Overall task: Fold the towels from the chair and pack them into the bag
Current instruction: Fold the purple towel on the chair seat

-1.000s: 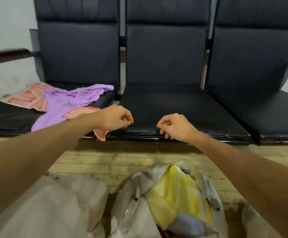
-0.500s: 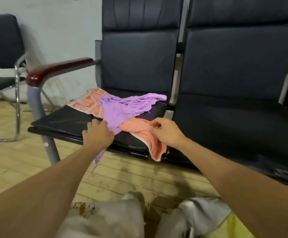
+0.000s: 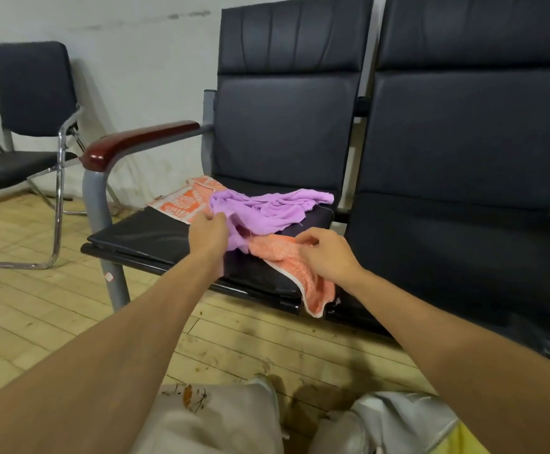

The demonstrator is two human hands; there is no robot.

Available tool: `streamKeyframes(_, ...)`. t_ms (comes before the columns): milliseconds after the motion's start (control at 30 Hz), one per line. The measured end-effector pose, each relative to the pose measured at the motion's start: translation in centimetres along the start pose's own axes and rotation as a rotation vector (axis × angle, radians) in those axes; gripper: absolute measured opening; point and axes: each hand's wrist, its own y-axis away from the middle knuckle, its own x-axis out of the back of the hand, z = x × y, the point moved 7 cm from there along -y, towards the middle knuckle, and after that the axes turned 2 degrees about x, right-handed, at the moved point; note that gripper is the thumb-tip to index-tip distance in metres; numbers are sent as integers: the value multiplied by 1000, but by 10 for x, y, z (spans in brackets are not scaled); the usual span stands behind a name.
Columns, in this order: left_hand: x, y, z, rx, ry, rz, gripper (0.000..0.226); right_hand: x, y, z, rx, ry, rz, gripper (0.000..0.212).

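A crumpled purple towel [image 3: 273, 208] lies on the black seat of the left chair [image 3: 155, 234], on top of an orange patterned towel [image 3: 286, 257] whose corner hangs over the seat's front edge. My left hand [image 3: 209, 229] grips the purple towel at its left edge. My right hand [image 3: 327, 253] rests on the orange towel with curled fingers, pinching at the cloth. The bag [image 3: 395, 424], whitish with yellow cloth inside, sits on the floor at the bottom right, partly out of view.
A second pale bag [image 3: 221, 421] lies on the wooden floor at the bottom middle. More black seats [image 3: 463, 244] continue to the right. A wooden armrest [image 3: 136, 142] borders the left seat. A separate metal-framed chair [image 3: 28, 126] stands at far left by the wall.
The view swung left from the middle seat toward the towels. Both hands reached onto the pile; my left hand moved up along the purple towel and took hold of it.
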Motion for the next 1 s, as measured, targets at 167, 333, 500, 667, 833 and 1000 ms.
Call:
streamKeyframes(167,-31,29,33,4,327,-240,9,-10,-3,-15,-336,-697,-108,36)
streamKeyframes(333,-56,50,50,-124,331,-432,9,-3,-11,-25,-435,-1153,-70,39)
streamKeyframes(500,-68,65,47,-236,132,-537,27,21,-21,-21,-380,-1009,61,22)
streamKeyframes(667,-74,64,48,-207,141,-447,20,61,-22,-9,-418,-984,213,22)
streamKeyframes(833,-93,71,43,-23,191,-388,24,128,-12,-5,-217,-1164,296,29)
streamKeyframes(1000,-141,102,43,124,195,-448,31,194,18,16,-174,-1220,399,26)
